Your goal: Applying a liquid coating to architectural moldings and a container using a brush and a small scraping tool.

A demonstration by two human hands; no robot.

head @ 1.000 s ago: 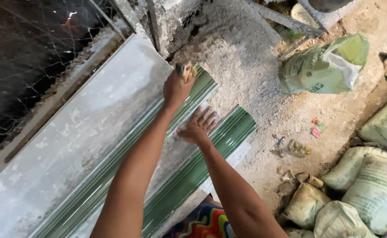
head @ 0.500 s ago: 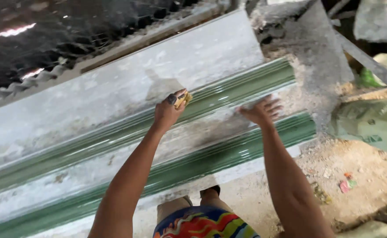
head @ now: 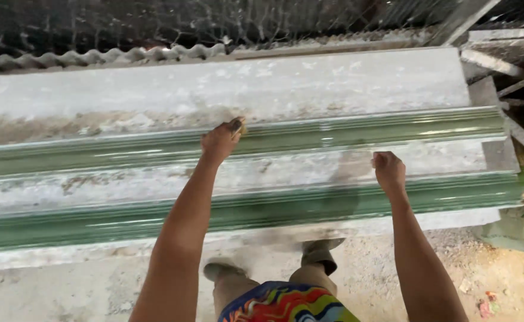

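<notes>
Left hand: clenched on small yellowish pad, pressed to upper green moulding.
Right hand: fist, empty, resting on grey slab.

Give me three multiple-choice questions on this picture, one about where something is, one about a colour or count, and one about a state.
1. Where does the left hand press its small yellowish pad?
A. On the upper glossy green moulded strip
B. On the sandy ground
C. On the corrugated sheet

2. How many glossy green strips run along the long grey concrete slab?
A. One
B. Two
C. Four

3. How is the right hand?
A. Spread flat, palm up
B. Gripping a hammer
C. Curled, empty, resting on the grey band between the strips

Answers:
1. A, the left hand's pad sits on the upper strip's top edge.
2. B, an upper strip and a lower green strip show.
3. C, its fingers are bent and nothing shows in it.
</notes>
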